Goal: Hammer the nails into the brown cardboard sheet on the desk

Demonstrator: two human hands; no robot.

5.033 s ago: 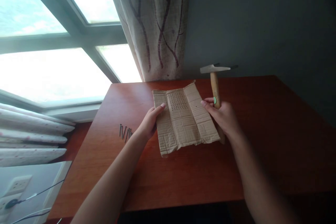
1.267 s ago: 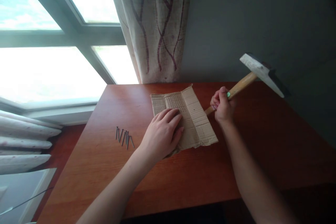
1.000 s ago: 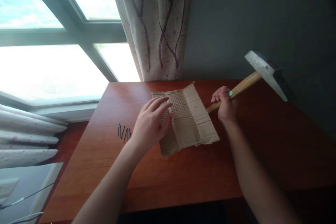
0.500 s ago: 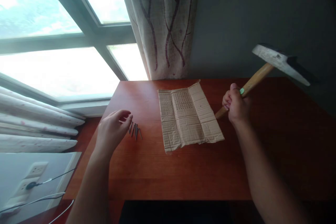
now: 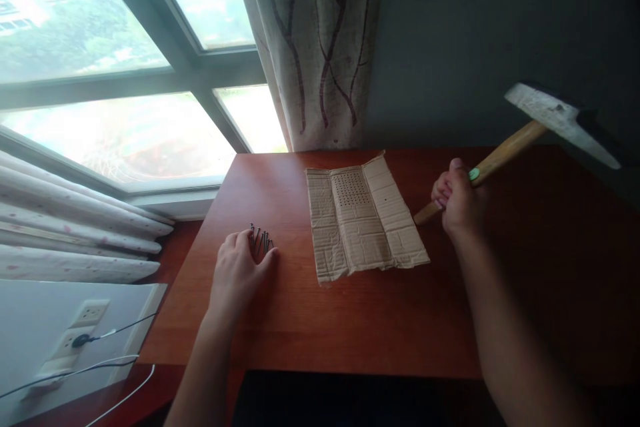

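Down at the nails (image 5: 262,239), a small loose bunch lying on the desk's left side, is my left hand (image 5: 238,273). Its thumb and fingers are spread around the near side of the bunch, and part of the nails is hidden behind the fingers. My right hand (image 5: 460,199) is wrapped around the wooden handle of a hammer (image 5: 513,151), held up over the right side with its metal head upper right. Between both hands lies a creased piece of cardboard (image 5: 367,240) with a grid of small holes in its far middle panel.
The reddish-brown wooden desk (image 5: 380,327) meets a dark wall and a patterned curtain (image 5: 335,47) at the back. A window (image 5: 135,133) stands to the left. Below it are a socket panel (image 5: 70,343) with a plug and cords, beside the desk's left edge.
My left hand has come down and to the right onto the nails, its thumb and fingers spreading apart. My right hand still holds the hammer raised; the view has shifted slightly.
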